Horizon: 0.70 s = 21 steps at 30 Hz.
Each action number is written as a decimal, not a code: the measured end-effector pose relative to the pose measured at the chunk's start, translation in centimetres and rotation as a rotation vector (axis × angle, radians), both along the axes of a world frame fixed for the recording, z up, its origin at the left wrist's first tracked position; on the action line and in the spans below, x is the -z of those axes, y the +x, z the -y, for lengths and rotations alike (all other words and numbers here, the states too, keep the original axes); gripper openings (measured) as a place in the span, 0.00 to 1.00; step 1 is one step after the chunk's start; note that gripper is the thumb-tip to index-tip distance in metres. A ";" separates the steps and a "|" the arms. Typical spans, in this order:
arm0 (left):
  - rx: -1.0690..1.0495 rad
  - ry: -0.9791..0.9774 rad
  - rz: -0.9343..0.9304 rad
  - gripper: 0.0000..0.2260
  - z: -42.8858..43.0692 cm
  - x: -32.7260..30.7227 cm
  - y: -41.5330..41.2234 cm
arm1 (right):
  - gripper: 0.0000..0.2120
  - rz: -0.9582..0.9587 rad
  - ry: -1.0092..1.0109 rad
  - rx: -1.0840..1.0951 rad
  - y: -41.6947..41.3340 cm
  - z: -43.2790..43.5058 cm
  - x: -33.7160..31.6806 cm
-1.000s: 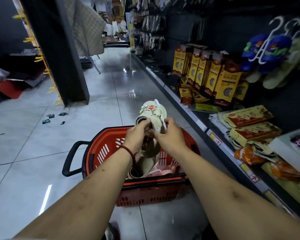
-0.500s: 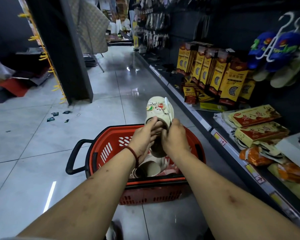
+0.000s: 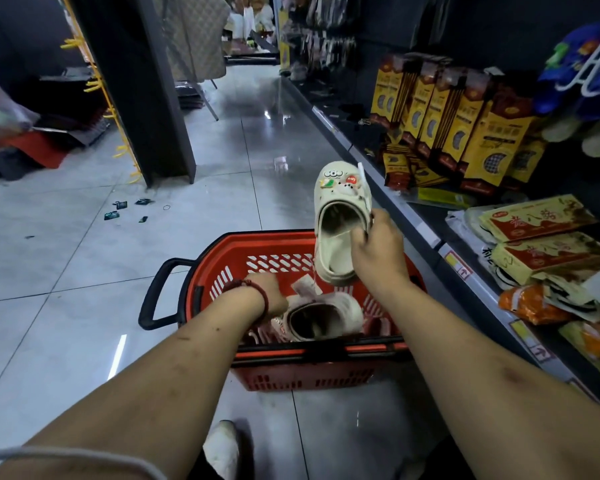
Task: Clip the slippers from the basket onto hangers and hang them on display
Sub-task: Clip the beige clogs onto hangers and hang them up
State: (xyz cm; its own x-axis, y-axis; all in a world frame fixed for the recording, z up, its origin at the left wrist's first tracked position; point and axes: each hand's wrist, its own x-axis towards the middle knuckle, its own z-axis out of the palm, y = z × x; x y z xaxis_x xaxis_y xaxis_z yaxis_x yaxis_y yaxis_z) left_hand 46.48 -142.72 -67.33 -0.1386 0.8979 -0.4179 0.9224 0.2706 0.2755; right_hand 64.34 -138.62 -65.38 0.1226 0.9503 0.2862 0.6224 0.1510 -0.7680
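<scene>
A cream slipper (image 3: 340, 216) with small charms on its toe is held upright above the red basket (image 3: 243, 258); my right hand (image 3: 374, 251) grips its rim on the right side, where a white hanger clip (image 3: 362, 174) pokes up. My left hand (image 3: 269, 297) reaches down inside the basket beside a pinkish-white slipper (image 3: 326, 317) lying there; its fingers are hidden behind the wrist, so I cannot tell whether they hold anything. Blue slippers on a white hanger (image 3: 593, 67) hang on display at the upper right.
Dark shelving (image 3: 426, 233) runs along the right with yellow boxes (image 3: 465, 123) and packets (image 3: 537, 220). A dark pillar (image 3: 142, 91) with yellow hooks stands at the left. Small scraps (image 3: 125, 209) lie on the tiled floor. The basket's black handle (image 3: 156, 292) sticks out leftward.
My left hand let go of the cream slipper and dropped into the basket. The right hand now holds the slipper alone, slightly further right.
</scene>
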 end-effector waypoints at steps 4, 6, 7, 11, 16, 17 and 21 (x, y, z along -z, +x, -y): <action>-0.028 -0.441 0.054 0.38 0.4 3.8 -0.7 | 0.11 -0.096 0.018 0.023 -0.1 -0.4 -0.8; -0.088 -0.367 0.108 0.46 -0.4 6.6 -0.9 | 0.10 -0.141 0.028 0.026 -0.2 -0.4 -1.4; -0.164 -0.303 0.172 0.45 -0.7 7.4 -0.8 | 0.09 -0.166 0.034 0.022 -0.2 -0.4 -1.6; -0.334 -0.148 0.365 0.37 -1.6 8.2 0.3 | 0.05 -0.263 0.048 0.007 -0.4 -0.4 -2.4; -0.531 -0.106 0.656 0.24 -2.6 7.6 0.4 | 0.06 -0.344 0.045 0.009 -0.5 -0.5 -2.9; -0.533 -0.101 0.697 0.23 -2.8 7.5 0.4 | 0.07 -0.355 0.040 0.008 -0.6 -0.5 -2.9; -0.585 0.008 0.793 0.14 -3.7 7.8 -0.1 | 0.09 -0.401 -0.010 -0.042 -0.8 -0.4 -2.6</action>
